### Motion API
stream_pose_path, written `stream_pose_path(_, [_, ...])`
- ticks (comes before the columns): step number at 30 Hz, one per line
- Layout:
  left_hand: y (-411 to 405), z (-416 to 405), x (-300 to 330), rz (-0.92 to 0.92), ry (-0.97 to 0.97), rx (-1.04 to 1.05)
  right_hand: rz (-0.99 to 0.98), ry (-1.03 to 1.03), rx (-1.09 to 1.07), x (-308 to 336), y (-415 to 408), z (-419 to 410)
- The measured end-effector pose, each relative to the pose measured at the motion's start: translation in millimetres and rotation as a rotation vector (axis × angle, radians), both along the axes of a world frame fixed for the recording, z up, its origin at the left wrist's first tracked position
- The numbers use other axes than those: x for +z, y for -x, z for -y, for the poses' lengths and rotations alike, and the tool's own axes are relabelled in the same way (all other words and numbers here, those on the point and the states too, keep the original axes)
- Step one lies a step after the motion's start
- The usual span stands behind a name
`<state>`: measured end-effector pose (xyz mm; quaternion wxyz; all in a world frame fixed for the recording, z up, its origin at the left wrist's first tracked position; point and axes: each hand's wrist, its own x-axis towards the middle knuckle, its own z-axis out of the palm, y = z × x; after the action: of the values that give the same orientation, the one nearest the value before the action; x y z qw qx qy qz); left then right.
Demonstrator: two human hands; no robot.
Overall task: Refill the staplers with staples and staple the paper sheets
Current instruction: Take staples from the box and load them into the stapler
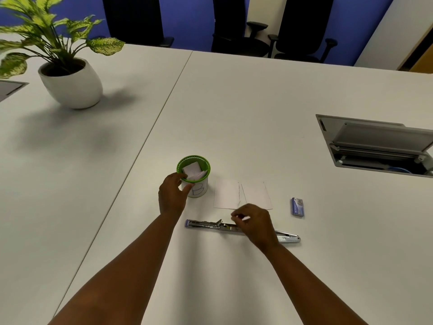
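A long metal stapler (206,224) lies opened out flat on the white table, its purple end to the left. My right hand (254,225) hovers over its middle and pinches a small white thing between the fingertips. Two paper sheets (226,193) lie side by side just beyond the stapler. A green-rimmed cup (199,160) holds folded paper slips. My left hand (172,195) grips the cup's near side, thumb on the front. A small purple staple box (297,206) lies to the right.
A potted plant (70,83) stands at the far left. An open cable hatch (377,146) is set into the table at the right. Black office chairs (239,24) line the far edge. A seam (150,134) runs diagonally between two tabletops.
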<state>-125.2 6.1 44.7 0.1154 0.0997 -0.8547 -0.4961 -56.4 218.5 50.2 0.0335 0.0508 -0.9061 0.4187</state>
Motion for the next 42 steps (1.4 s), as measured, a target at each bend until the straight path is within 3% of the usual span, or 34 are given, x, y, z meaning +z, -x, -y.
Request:
stream_pose_path(5, [-4.8, -4.1, -0.1, -0.039, 0.032, 0.01, -0.066, 0.142, -0.067, 26.2, 48.5, 30.6])
stream_pose_path(10, [-7.5, -5.8, -4.3, -0.055, 0.13, 0.034, -0.1, 0.089, -0.014, 39.0, 88.8, 62.6])
stream_pose_path(17, [-7.9, -5.0, -12.8, -0.067, 0.084, 0.029, -0.042, -0.069, 0.104, 33.5, 111.6, 81.0])
stream_pose_path(28, [-7.2, -3.6, -18.1, -0.086, 0.096, 0.027, -0.034, 0.018, 0.016, 28.3, 112.6, 81.5])
stream_pose_path(34, [-7.2, -4.6, -15.2, -0.079, 0.103, 0.041, -0.139, 0.183, -0.15, 25.9, 91.6, 58.4])
stream_pose_path(42, [-10.7, -4.9, -19.4, -0.024, 0.054, 0.038, -0.109, 0.052, -0.319, 0.3, 45.8, -24.5])
